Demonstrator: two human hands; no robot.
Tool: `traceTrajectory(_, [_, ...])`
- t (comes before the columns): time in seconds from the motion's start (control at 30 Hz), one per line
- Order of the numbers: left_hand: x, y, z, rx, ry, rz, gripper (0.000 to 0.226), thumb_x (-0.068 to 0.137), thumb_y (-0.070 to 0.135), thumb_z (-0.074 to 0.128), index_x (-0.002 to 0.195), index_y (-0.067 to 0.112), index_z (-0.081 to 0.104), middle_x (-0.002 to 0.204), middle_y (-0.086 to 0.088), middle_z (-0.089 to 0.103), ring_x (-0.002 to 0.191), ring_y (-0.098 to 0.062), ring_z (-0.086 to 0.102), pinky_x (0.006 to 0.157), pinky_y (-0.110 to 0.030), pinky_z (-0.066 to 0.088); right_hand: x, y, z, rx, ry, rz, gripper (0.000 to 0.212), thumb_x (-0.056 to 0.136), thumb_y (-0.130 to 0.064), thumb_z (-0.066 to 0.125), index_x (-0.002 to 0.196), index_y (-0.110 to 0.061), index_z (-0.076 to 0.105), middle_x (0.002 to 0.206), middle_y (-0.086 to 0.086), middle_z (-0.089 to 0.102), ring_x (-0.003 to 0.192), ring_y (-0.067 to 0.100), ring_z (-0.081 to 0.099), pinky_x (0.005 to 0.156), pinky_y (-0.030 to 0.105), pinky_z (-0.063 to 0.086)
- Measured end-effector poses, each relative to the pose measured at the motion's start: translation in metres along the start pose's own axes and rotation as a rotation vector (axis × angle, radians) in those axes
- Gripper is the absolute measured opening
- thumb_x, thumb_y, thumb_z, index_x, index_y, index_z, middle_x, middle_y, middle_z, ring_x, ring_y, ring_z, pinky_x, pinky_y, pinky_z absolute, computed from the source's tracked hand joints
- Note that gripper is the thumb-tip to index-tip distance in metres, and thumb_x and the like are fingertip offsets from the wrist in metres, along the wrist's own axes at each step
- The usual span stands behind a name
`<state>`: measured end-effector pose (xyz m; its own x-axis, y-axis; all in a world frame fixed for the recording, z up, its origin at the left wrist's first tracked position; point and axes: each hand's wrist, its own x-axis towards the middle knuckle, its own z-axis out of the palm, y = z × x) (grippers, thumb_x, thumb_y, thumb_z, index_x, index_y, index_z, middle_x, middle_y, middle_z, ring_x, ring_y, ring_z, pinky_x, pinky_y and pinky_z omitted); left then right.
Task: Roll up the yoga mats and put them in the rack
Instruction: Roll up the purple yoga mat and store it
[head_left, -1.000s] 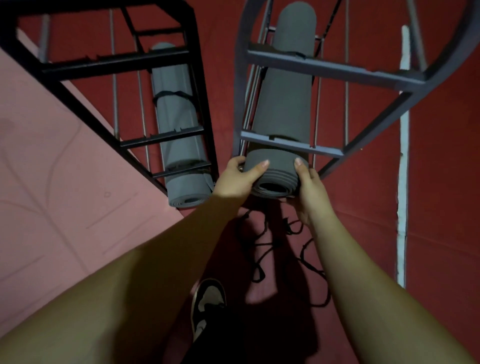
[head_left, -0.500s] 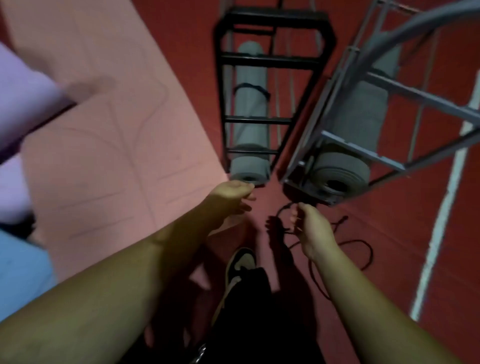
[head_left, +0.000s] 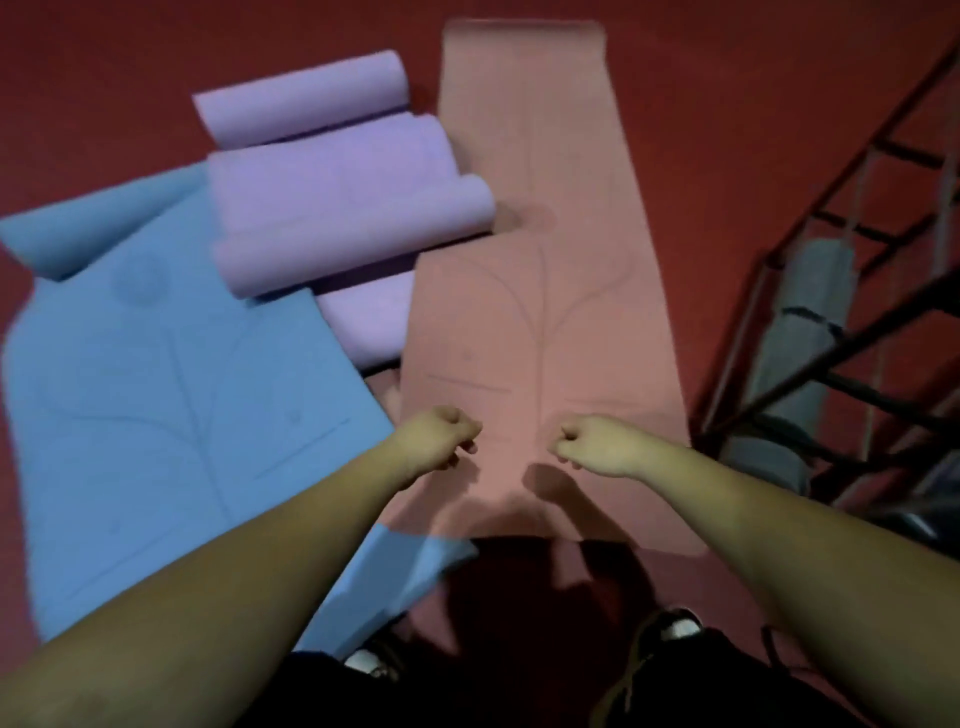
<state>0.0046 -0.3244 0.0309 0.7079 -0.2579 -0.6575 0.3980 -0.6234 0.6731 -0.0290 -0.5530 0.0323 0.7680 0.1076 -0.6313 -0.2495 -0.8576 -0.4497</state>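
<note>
A pink yoga mat (head_left: 540, 249) lies unrolled on the red floor, running away from me. My left hand (head_left: 439, 439) and my right hand (head_left: 592, 444) hover over its near end with fingers curled, and neither holds anything. To the left lies a flat blue mat (head_left: 156, 389), one far corner folded up. A purple mat (head_left: 332, 192), loosely curled at both ends, lies across the blue mat's far part and beside the pink one. At the right stands a black rack (head_left: 857, 338) with a rolled grey mat (head_left: 795, 353) in it.
My shoes show at the bottom, the left one (head_left: 371, 662) by the blue mat's near corner and the right one (head_left: 670, 631) on the red floor (head_left: 727, 104). A dark cord (head_left: 774, 649) lies on the floor below the rack.
Both hands let go of the grey roll in the grey rack. My view swung left from the racks to the flat mats, and both hands now hang curled over the pink mat.
</note>
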Motion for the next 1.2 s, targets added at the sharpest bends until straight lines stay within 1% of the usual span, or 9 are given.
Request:
traceTrajectory(0.13, [-0.007, -0.045, -0.075, -0.040, 0.090, -0.037, 0.023, 0.099, 0.026, 0.054, 0.105, 0.007, 0.065, 0.093, -0.003, 0.067, 0.070, -0.021, 0.057, 0.065, -0.026, 0.045, 0.039, -0.075, 0.006, -0.236, -0.116, -0.040, 0.019, 0.096, -0.027, 0.051, 0.078, -0.025, 0.058, 0.094, 0.001, 0.062, 0.088, 0.018, 0.055, 0.071, 0.025, 0.038])
traceTrajectory(0.3, [-0.021, -0.114, -0.155, -0.094, 0.189, -0.108, 0.027, 0.099, 0.029, 0.053, 0.107, 0.005, 0.063, 0.097, -0.002, 0.068, 0.076, -0.022, 0.060, 0.079, -0.033, 0.052, 0.103, -0.171, 0.033, -0.455, -0.111, -0.124, 0.033, 0.098, -0.031, 0.051, 0.115, -0.008, 0.065, 0.125, 0.015, 0.064, 0.111, 0.028, 0.058, 0.080, 0.027, 0.039])
traceTrajectory(0.43, [-0.014, -0.167, -0.195, -0.035, 0.251, -0.191, 0.030, 0.099, 0.031, 0.051, 0.109, 0.006, 0.064, 0.106, -0.005, 0.071, 0.087, -0.025, 0.066, 0.091, -0.039, 0.053, 0.147, -0.224, 0.068, -0.542, -0.123, -0.192, 0.027, 0.095, -0.028, 0.053, 0.112, -0.011, 0.064, 0.121, 0.013, 0.064, 0.108, 0.029, 0.058, 0.084, 0.029, 0.043])
traceTrajectory(0.53, [0.014, -0.182, -0.219, 0.113, 0.319, -0.193, 0.029, 0.100, 0.032, 0.050, 0.103, 0.006, 0.063, 0.109, -0.010, 0.069, 0.096, -0.028, 0.063, 0.083, -0.034, 0.050, 0.191, -0.242, 0.075, -0.546, -0.053, -0.236, 0.025, 0.091, -0.031, 0.056, 0.109, -0.013, 0.061, 0.118, 0.011, 0.059, 0.105, 0.030, 0.057, 0.087, 0.036, 0.048])
traceTrajectory(0.63, [0.064, -0.173, -0.246, 0.236, 0.410, -0.166, 0.025, 0.101, 0.028, 0.048, 0.106, 0.007, 0.061, 0.114, -0.012, 0.064, 0.101, -0.029, 0.058, 0.078, -0.029, 0.040, 0.248, -0.251, 0.059, -0.519, 0.046, -0.267, 0.034, 0.093, -0.031, 0.055, 0.122, -0.013, 0.057, 0.124, 0.010, 0.052, 0.117, 0.032, 0.050, 0.094, 0.037, 0.045])
traceTrajectory(0.8, [0.146, -0.146, -0.298, 0.338, 0.589, -0.062, 0.043, 0.095, 0.023, 0.053, 0.134, 0.006, 0.051, 0.139, -0.015, 0.044, 0.124, -0.036, 0.046, 0.100, -0.038, 0.040, 0.323, -0.246, 0.030, -0.448, 0.219, -0.314, 0.054, 0.095, -0.032, 0.055, 0.144, -0.015, 0.042, 0.149, 0.007, 0.040, 0.137, 0.029, 0.036, 0.109, 0.041, 0.037])
traceTrajectory(0.97, [0.203, -0.127, -0.347, -0.125, 0.809, -0.053, 0.061, 0.087, 0.024, 0.067, 0.141, 0.010, 0.041, 0.133, -0.007, 0.049, 0.117, -0.024, 0.052, 0.088, -0.024, 0.037, 0.391, -0.248, -0.007, -0.379, 0.302, -0.316, 0.063, 0.096, -0.030, 0.055, 0.151, -0.012, 0.032, 0.157, 0.008, 0.031, 0.142, 0.030, 0.032, 0.113, 0.044, 0.031])
traceTrajectory(1.07, [0.227, -0.136, -0.374, -0.330, 0.891, -0.095, 0.087, 0.081, 0.031, 0.073, 0.152, 0.015, 0.026, 0.144, -0.013, 0.047, 0.129, -0.031, 0.049, 0.107, -0.037, 0.041, 0.414, -0.248, -0.008, -0.333, 0.325, -0.347, 0.064, 0.096, -0.027, 0.055, 0.153, -0.013, 0.029, 0.159, 0.007, 0.027, 0.144, 0.029, 0.029, 0.115, 0.045, 0.028])
traceTrajectory(1.2, [0.246, -0.137, -0.387, -0.587, 0.855, -0.079, 0.098, 0.088, 0.033, 0.073, 0.158, 0.013, 0.008, 0.155, -0.010, 0.035, 0.138, -0.029, 0.040, 0.112, -0.039, 0.032, 0.430, -0.237, 0.000, -0.312, 0.356, -0.367, 0.065, 0.095, -0.026, 0.054, 0.153, -0.015, 0.028, 0.159, 0.005, 0.028, 0.144, 0.027, 0.028, 0.116, 0.046, 0.026])
